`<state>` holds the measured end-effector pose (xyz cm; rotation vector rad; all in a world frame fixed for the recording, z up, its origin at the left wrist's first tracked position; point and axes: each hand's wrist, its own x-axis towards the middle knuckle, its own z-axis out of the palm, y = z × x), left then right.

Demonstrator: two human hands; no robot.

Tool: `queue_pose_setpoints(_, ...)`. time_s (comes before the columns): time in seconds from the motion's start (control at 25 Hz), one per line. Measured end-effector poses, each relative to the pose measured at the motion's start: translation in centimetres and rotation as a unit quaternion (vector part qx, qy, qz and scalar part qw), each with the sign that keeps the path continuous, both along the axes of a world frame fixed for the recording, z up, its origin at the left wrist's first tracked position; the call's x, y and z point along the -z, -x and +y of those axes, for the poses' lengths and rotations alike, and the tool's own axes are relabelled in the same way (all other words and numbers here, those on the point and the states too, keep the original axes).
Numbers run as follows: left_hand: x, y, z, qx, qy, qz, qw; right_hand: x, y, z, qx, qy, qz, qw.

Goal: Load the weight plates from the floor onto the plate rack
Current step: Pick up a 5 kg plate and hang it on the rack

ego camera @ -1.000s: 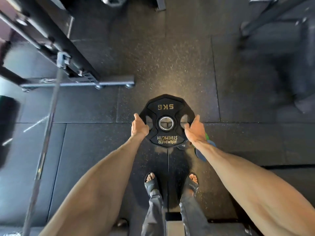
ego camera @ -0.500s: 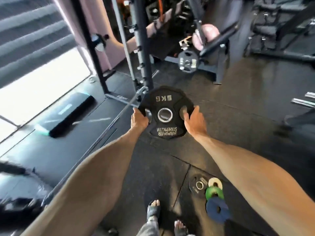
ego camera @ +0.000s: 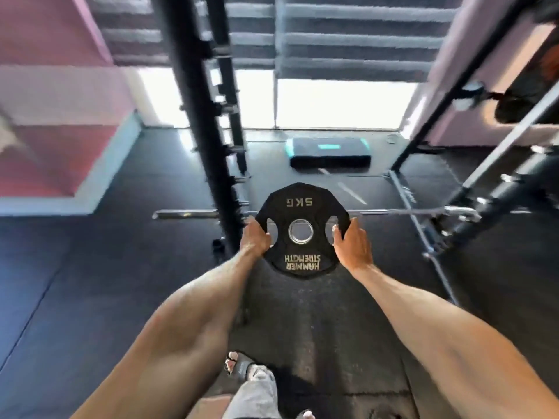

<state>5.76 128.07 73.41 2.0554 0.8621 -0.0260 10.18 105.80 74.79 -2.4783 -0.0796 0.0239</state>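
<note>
A black 5 kg weight plate (ego camera: 301,207) with gold lettering and a steel-ringed centre hole is held up in front of me, flat face toward the camera. My left hand (ego camera: 254,237) grips its left edge through a cut-out. My right hand (ego camera: 352,244) grips the right edge the same way. Just left of the plate stands a black upright of the plate rack (ego camera: 199,122), with short horizontal pegs down its side. The plate is apart from the pegs.
A steel barbell (ego camera: 187,213) lies across the floor behind the plate. A black and teal step platform (ego camera: 329,152) sits by the bright window. More black rack frame (ego camera: 472,207) rises at the right. My sandalled foot (ego camera: 239,365) is below on the rubber floor.
I lifted the plate off the floor with both hands and turned left with it. The view swung from the floor and the small coloured plates to the rack upright and window.
</note>
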Motion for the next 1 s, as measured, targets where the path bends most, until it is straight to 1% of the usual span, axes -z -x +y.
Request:
queue_pose_setpoints(0.12,1.6,6.2,8.6,-0.108,0.010,0.022,0.994,1.5,0.8,10.3,-0.126,0.013,0.009,0.992)
queue_pose_setpoints(0.28,2.5,12.2,18.9,-0.249,0.013,0.011,0.968,1.9,1.9,24.0,-0.261,-0.003,0.012,0.965)
queue_pose_setpoints(0.4,1.9,15.0,25.5,-0.331,0.011,-0.005,0.944,1.4,2.0,33.4,-0.317,-0.001,-0.004,0.948)
queue_pose_setpoints(0.56,-1.3,16.9,34.7,-0.389,-0.020,-0.082,0.917,-1.4,1.9,46.1,-0.364,-0.054,-0.014,0.930)
queue_pose_setpoints(0.64,-4.3,16.9,39.8,-0.410,-0.051,-0.118,0.903,-4.2,1.3,52.1,-0.386,-0.095,-0.043,0.917)
queue_pose_setpoints(0.72,-8.4,16.2,46.0,-0.412,-0.094,-0.163,0.891,-8.4,0.4,58.6,-0.397,-0.144,-0.075,0.904)
queue_pose_setpoints(0.84,-16.4,14.8,55.2,-0.420,-0.173,-0.223,0.863,-16.1,-1.4,68.3,-0.401,-0.223,-0.136,0.878)
queue_pose_setpoints(0.88,-19.5,14.0,58.5,-0.423,-0.195,-0.258,0.846,-19.2,-2.0,71.8,-0.399,-0.259,-0.153,0.866)
queue_pose_setpoints(0.96,-25.4,12.5,64.3,-0.426,-0.244,-0.347,0.799,-25.1,-3.3,78.1,-0.388,-0.341,-0.184,0.836)
queue_pose_setpoints(1.0,-28.4,11.6,67.1,-0.420,-0.273,-0.389,0.774,-28.3,-3.9,81.1,-0.381,-0.387,-0.199,0.816)
